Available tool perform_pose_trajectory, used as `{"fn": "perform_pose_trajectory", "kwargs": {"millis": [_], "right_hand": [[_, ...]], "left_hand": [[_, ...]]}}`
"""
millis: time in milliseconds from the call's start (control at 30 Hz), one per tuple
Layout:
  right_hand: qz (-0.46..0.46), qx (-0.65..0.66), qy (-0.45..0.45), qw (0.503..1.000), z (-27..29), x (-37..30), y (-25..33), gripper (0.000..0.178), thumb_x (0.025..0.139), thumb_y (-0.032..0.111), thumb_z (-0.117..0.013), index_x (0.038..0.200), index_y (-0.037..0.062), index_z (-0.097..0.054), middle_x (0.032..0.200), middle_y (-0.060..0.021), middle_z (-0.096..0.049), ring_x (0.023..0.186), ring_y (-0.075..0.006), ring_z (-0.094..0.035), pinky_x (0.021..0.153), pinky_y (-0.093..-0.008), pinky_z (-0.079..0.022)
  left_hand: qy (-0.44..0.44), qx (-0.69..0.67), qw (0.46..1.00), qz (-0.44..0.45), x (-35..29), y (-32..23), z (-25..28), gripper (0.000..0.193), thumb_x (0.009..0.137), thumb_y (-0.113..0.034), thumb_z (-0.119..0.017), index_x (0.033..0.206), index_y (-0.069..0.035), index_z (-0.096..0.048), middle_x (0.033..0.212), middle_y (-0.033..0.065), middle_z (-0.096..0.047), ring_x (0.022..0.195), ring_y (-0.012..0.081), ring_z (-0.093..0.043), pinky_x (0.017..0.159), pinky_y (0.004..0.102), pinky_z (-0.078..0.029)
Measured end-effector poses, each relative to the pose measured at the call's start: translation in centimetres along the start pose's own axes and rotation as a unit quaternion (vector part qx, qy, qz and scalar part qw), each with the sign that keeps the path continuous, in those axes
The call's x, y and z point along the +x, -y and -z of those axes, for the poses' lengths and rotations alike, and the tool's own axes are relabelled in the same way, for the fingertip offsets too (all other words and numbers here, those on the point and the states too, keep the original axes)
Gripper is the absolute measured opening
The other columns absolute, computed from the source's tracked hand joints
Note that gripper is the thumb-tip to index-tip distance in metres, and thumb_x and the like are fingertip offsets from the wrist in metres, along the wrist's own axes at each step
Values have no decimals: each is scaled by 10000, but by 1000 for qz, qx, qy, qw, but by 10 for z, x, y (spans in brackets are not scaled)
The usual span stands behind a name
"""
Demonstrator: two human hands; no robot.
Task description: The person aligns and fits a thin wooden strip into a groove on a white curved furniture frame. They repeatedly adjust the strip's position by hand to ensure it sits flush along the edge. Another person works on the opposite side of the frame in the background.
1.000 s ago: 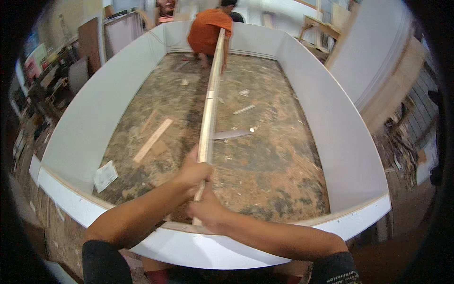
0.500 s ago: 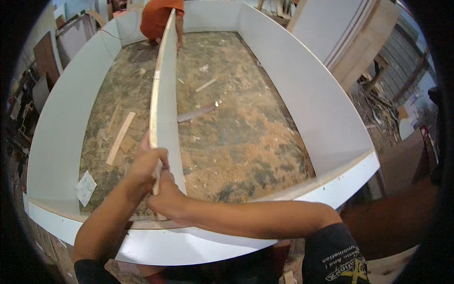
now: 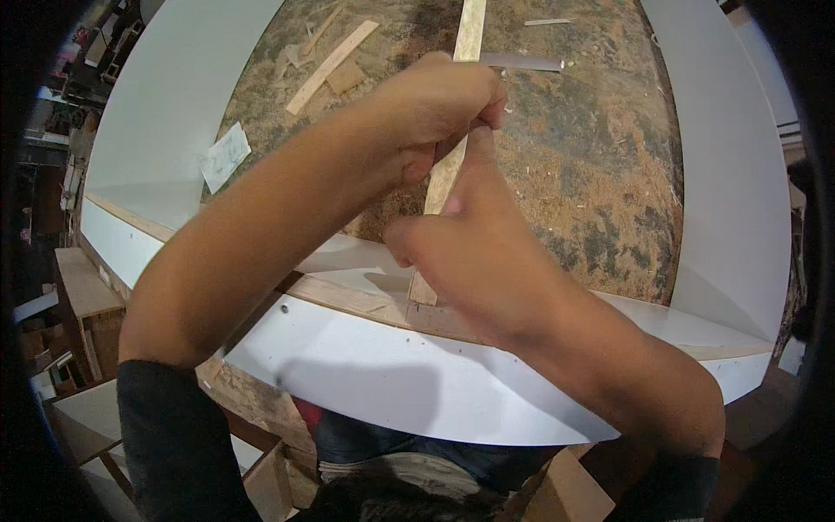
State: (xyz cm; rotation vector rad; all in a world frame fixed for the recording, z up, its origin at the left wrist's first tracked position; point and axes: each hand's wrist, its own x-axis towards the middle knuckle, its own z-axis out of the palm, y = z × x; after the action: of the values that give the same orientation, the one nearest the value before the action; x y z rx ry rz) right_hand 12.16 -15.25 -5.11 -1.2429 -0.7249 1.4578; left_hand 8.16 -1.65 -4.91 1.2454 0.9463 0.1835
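A long upright panel with a bare wooden top edge (image 3: pixel 470 33) runs away from me down the middle of a white box frame. My left hand (image 3: pixel 448 97) is closed over this edge, farther along it. Nearer to me, my right hand (image 3: pixel 483 235) grips the same panel, its thumb on the left side and its fingers on the right, mostly hidden. The panel's near end (image 3: pixel 423 290) meets the wooden inner edge of the frame's white front board (image 3: pixel 365 383); whether the two touch, I cannot tell.
White side boards rise at left (image 3: pixel 165 113) and right (image 3: pixel 731 174). On the stained floor (image 3: pixel 600 174) lie a wooden strip (image 3: pixel 332 68), a crumpled white sheet (image 3: pixel 226 157) and a grey strip (image 3: pixel 531 62). Wooden boxes (image 3: pixel 91 287) stand outside, at left.
My view has tipped down and closer to the front board; the person in orange is out of sight. Both hands still hold the panel, now farther apart along its edge.
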Motion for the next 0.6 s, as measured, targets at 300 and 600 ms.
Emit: {"fn": "perform_pose_trajectory", "kwargs": {"millis": [300,600], "right_hand": [[20,-40,-9,999,4,-3,9,957,816,-6,-613,1533,-218,-15,1395,-392,-464,1324,-436,-563,1116,-412,-480],[-108,26,-61,992,3,-20,20,612,840,-72,-555,1431,65,-474,1249,-126,-607,1131,-271,-638,958,-403,-542]], "left_hand": [[6,25,998,-60,-15,-10,-7,470,707,-48,-650,1154,25,-525,965,120,-547,854,260,-584,734,446,-557],[-118,9,988,-102,41,11,-34,686,842,-115,-618,1464,71,-396,1342,293,-501,1227,403,-504,1054,502,-436]]}}
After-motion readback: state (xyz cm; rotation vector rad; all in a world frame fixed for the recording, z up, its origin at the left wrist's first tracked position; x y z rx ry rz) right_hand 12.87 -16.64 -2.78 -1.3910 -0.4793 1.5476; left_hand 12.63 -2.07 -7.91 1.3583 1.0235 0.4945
